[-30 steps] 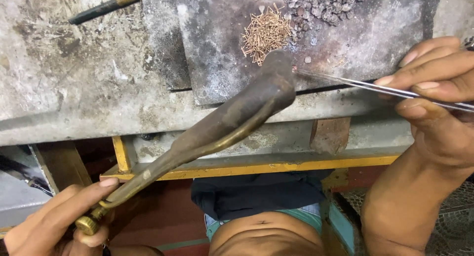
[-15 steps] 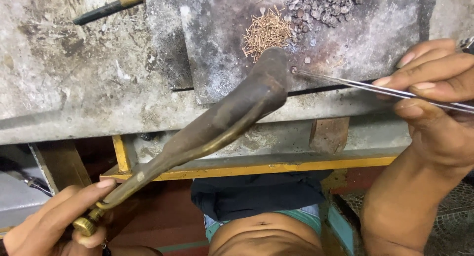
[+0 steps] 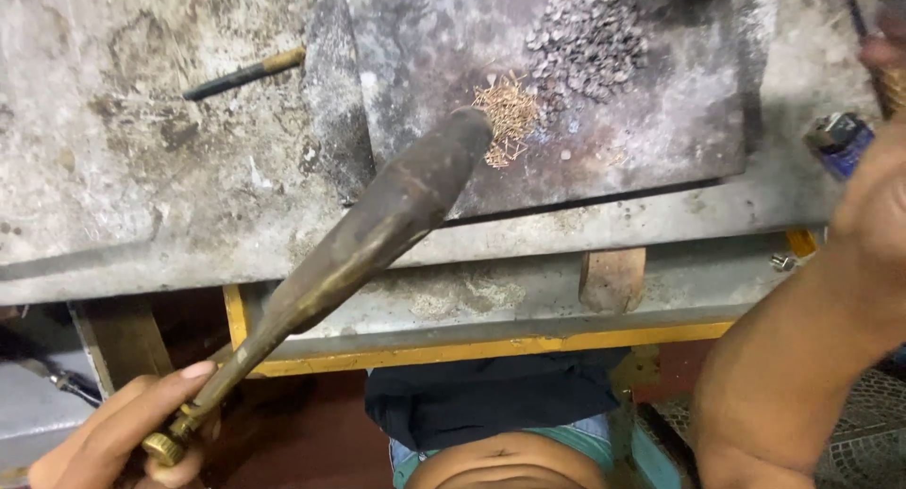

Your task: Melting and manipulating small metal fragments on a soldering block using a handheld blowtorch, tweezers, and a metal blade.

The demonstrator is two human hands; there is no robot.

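My left hand (image 3: 123, 432) grips the brass valve end of a long dark torch (image 3: 377, 229). The torch slants up to the right, and its nozzle ends beside a small heap of thin brass bits (image 3: 505, 116) on a dark scorched slab (image 3: 651, 130). A patch of small grey pellets (image 3: 585, 41) lies just beyond the heap. My right hand (image 3: 878, 196) is blurred at the right edge, above the bench's corner, with its fingers partly out of frame. What it holds is hidden.
A blue lighter (image 3: 838, 140) lies on the grey, ash-stained bench (image 3: 142, 168) under my right hand. A dark rod with a brass ferrule (image 3: 245, 74) lies at the back left. A yellow frame rail (image 3: 491, 347) and a wooden block (image 3: 612, 277) sit below the bench edge.
My right hand, which held a thin metal rod over the slab, has swung away to the right edge. The view has shifted right and the torch nozzle now points nearer the brass heap.
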